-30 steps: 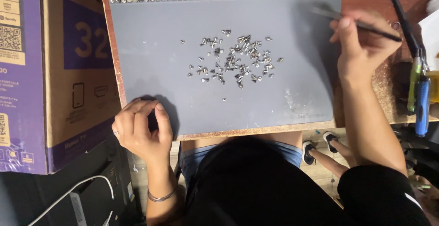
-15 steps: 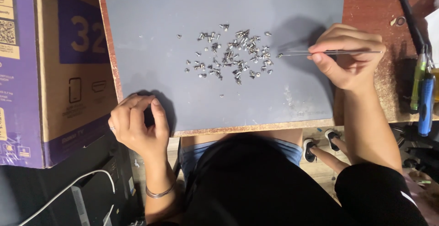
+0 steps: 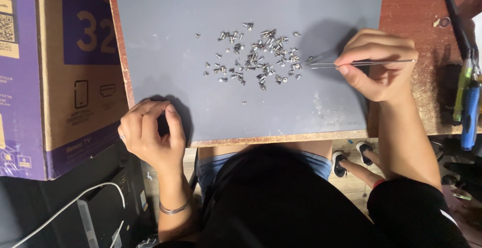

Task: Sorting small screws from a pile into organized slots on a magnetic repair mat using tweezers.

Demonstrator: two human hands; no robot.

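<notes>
Two hands at work: the left hand curls loosely, fingertips together, at the grey mat's near-left corner on the desk. Mid-mat lies a scatter of small screws. Right hand pinches tweezers, tips at the scatter's right edge.

Grey mat; silver screws, silver tweezers; brown-purple cardboard box — blue screwdriver.
</notes>
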